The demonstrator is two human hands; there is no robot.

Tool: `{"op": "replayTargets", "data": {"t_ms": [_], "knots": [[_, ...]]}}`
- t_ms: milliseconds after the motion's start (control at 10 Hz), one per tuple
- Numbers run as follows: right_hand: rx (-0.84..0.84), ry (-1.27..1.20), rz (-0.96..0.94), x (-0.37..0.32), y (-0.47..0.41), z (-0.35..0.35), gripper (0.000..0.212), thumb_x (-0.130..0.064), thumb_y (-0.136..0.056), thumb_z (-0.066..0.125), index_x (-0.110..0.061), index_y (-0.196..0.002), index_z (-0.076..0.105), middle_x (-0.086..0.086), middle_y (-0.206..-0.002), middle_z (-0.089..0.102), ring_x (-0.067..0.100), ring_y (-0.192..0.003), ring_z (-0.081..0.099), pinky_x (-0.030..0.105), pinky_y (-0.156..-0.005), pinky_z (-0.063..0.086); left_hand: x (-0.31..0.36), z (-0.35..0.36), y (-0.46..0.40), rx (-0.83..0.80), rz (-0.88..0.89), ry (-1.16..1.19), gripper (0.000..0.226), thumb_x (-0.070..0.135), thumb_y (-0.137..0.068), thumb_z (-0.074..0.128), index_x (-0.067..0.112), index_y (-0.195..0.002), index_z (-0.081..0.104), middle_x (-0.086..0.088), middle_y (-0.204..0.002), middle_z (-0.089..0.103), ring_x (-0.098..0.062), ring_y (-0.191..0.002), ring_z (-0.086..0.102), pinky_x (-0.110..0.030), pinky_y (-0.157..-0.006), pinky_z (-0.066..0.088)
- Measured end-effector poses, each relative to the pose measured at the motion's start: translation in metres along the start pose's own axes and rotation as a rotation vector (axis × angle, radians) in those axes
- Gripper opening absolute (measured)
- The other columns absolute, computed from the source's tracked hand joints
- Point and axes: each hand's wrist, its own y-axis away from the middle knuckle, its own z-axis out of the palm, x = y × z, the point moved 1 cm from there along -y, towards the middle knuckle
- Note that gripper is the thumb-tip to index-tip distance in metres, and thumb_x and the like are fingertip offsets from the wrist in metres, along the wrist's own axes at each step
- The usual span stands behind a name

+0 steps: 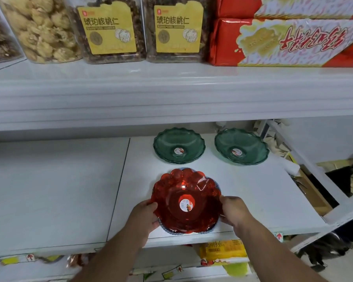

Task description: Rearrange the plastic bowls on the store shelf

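- Red bowl (185, 202), scalloped rim, round sticker at centre; sits at front edge of lower shelf (253, 192), on top of a bluish bowl (172, 231) whose rim peeks out underneath.
- L hand (145, 215): fingers curled onto bowl's left rim, thumb on top edge; forearm comes up from bottom centre.
- R hand (234, 210): fingers clamped on right rim, thumb over the edge, wrist angled inward.
- Two green bowl stacks further back, well apart from the red one: left stack (179, 145), right stack (242, 146).
- Shelf white, seam left of the bowls.
- Upper shelf (171, 98): nut tubs w/ yellow labels (108, 29), red boxes (289, 39) to the right.
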Motion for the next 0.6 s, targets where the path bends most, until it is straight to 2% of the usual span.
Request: {"op": "replayTargets", "data": {"t_ms": [100, 200, 400, 500, 600], "knots": [[-0.015, 0.019, -0.004, -0.001, 0.002, -0.003, 0.028, -0.018, -0.099, 0.047, -0.004, -0.092, 0.070, 0.017, -0.092, 0.071, 0.033, -0.085, 0.066, 0.041, -0.076, 0.056, -0.003, 0.004, 0.001, -0.026, 0.000, 0.005, 0.020, 0.006, -0.101, 0.045, 0.007, -0.114, 0.061, -0.016, -0.105, 0.070, -0.030, -0.097, 0.067, -0.043, -0.087, 0.052], [-0.041, 0.030, -0.023, -0.003, 0.005, -0.004, 0.027, -0.017, -0.099, 0.046, -0.009, -0.091, 0.071, 0.019, -0.098, 0.074, 0.033, -0.093, 0.069, 0.048, -0.092, 0.056, -0.004, 0.005, 0.003, -0.057, 0.022, 0.009, 0.020, 0.006, -0.102, 0.043, 0.011, -0.106, 0.062, -0.015, -0.104, 0.071, -0.029, -0.096, 0.067, -0.043, -0.089, 0.051], [-0.060, 0.032, -0.010, -0.003, 0.010, -0.007, 0.027, -0.019, -0.101, 0.044, -0.010, -0.093, 0.068, 0.021, -0.104, 0.073, 0.036, -0.101, 0.069, 0.047, -0.092, 0.057, -0.004, 0.004, 0.002, -0.076, 0.031, 0.007, 0.020, 0.007, -0.103, 0.043, 0.011, -0.107, 0.062, -0.013, -0.107, 0.071, -0.028, -0.100, 0.067, -0.039, -0.084, 0.052], [-0.051, 0.102, -0.023, -0.004, 0.009, -0.007, 0.030, -0.021, -0.098, 0.047, -0.005, -0.090, 0.071, 0.019, -0.090, 0.071, 0.032, -0.083, 0.065, 0.050, -0.090, 0.057, 0.002, 0.005, 0.007, -0.085, 0.053, -0.065, 0.022, 0.007, -0.102, 0.043, 0.013, -0.102, 0.065, -0.012, -0.105, 0.072, -0.026, -0.101, 0.068, -0.036, -0.082, 0.052], [0.009, 0.147, -0.071, -0.005, 0.013, -0.013, 0.031, -0.018, -0.096, 0.047, -0.004, -0.082, 0.071, 0.021, -0.093, 0.074, 0.035, -0.091, 0.067, 0.038, -0.079, 0.049, 0.004, -0.003, 0.003, -0.050, 0.119, -0.170, 0.013, 0.014, -0.098, 0.049, 0.014, -0.088, 0.059, -0.005, -0.097, 0.066, -0.017, -0.094, 0.062, -0.032, -0.087, 0.046]]}}
